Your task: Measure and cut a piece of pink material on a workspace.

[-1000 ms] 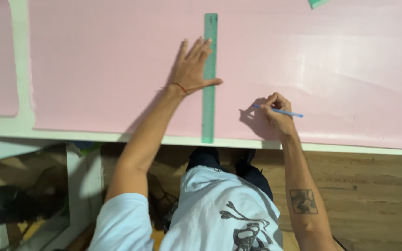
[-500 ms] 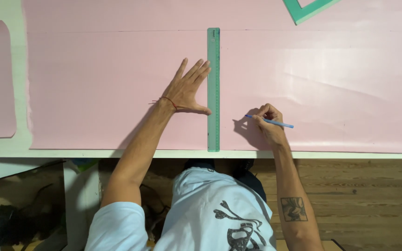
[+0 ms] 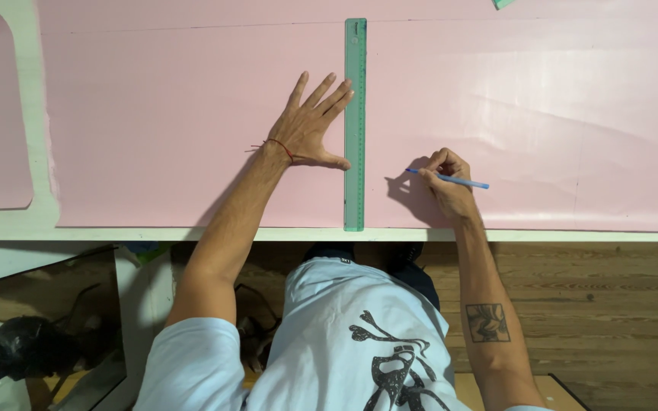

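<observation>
Two hands at work: our left hand (image 3: 310,129) lies spread flat beside the ruler (image 3: 355,125) on pink paper (image 3: 154,114); our right hand (image 3: 445,179) pinches a blue pen (image 3: 451,180).

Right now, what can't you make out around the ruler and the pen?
Head view only:
- Pen tip: too small to tell if it touches the pink sheet.
- Ruler markings: too small.
- Sheet under the left hand: covered.
- Green piece: cut off by the top edge.
</observation>
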